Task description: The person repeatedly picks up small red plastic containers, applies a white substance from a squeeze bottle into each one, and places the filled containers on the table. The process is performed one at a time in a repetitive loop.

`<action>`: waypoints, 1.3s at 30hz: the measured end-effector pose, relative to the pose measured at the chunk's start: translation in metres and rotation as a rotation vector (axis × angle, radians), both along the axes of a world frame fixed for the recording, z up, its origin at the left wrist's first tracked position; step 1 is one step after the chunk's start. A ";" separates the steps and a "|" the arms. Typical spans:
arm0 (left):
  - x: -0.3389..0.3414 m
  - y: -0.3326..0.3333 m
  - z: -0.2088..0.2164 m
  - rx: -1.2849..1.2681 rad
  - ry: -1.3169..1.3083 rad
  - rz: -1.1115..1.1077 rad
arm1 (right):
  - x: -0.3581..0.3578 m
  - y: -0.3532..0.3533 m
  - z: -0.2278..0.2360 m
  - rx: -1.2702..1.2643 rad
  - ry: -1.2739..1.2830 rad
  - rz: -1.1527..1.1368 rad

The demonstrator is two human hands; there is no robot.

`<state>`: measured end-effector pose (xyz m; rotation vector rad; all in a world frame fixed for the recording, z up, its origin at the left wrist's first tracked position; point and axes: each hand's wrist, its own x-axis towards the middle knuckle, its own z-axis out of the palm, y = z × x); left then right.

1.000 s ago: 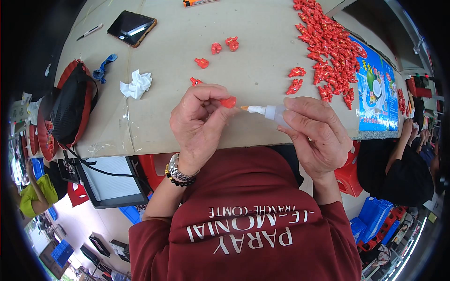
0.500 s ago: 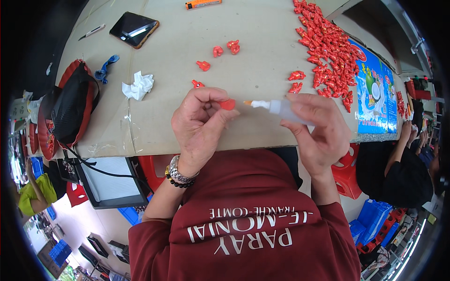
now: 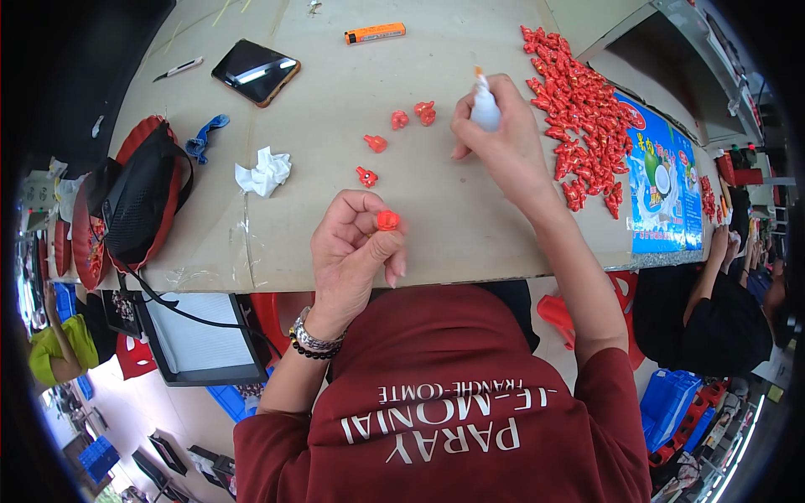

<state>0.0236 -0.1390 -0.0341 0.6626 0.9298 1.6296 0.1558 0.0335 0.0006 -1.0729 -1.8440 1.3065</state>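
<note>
My left hand (image 3: pixel 345 243) pinches a small red plastic piece (image 3: pixel 387 220) between thumb and fingertips, just above the table's near edge. Farther out and to the right, my right hand (image 3: pixel 513 142) is wrapped round a small white squeeze bottle (image 3: pixel 485 111) with a thin nozzle and an orange band near its tip, pointing away from me. Beyond my left hand lie a red piece with a dark spot (image 3: pixel 366 176), another red piece (image 3: pixel 375 143) and two more, one of them a red piece (image 3: pixel 425 113) near my right fingers.
A large heap of shiny red pieces (image 3: pixel 579 109) covers the table's right side, beside a blue printed cardboard sheet (image 3: pixel 667 180). At left are crumpled tissue (image 3: pixel 264 172), a phone (image 3: pixel 256 72), a pen-like knife (image 3: pixel 178 70) and a black bag (image 3: pixel 147 193). An orange tube (image 3: pixel 375 33) lies far back.
My right hand has carried the bottle away from my left hand, forward and left, turning its nozzle outward. My left hand has lowered slightly and tilted the red piece. The view has shifted a little.
</note>
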 end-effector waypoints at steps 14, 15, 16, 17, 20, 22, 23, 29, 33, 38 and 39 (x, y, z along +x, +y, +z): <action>-0.001 0.002 0.001 -0.025 -0.126 0.083 | -0.007 0.014 -0.012 0.353 -0.313 0.072; 0.000 0.003 0.002 -0.029 -0.126 0.087 | -0.003 0.010 -0.006 0.176 -0.256 0.055; 0.001 0.004 0.003 -0.032 -0.127 0.089 | 0.001 0.008 -0.001 0.020 -0.164 0.062; 0.003 0.006 0.005 -0.039 -0.124 0.084 | 0.007 0.005 0.004 -0.139 -0.068 0.060; 0.008 0.012 0.008 -0.041 -0.104 0.045 | 0.020 -0.008 0.009 -0.371 0.115 0.054; 0.013 0.017 0.008 -0.043 -0.078 0.026 | 0.026 -0.018 0.012 -0.434 0.186 0.036; 0.014 0.019 0.007 -0.046 -0.063 0.017 | 0.027 -0.024 0.015 -0.461 0.216 0.022; 0.025 0.023 0.006 -0.081 -0.003 -0.018 | 0.038 -0.043 0.019 -0.459 0.243 -0.023; 0.029 0.023 0.004 -0.077 0.068 -0.037 | 0.042 -0.054 0.022 -0.355 0.198 -0.019; 0.033 0.024 0.005 -0.063 0.151 -0.042 | 0.044 -0.057 0.020 -0.282 0.186 -0.006; 0.033 0.024 0.006 -0.068 0.148 -0.041 | 0.045 -0.057 0.019 -0.276 0.184 -0.009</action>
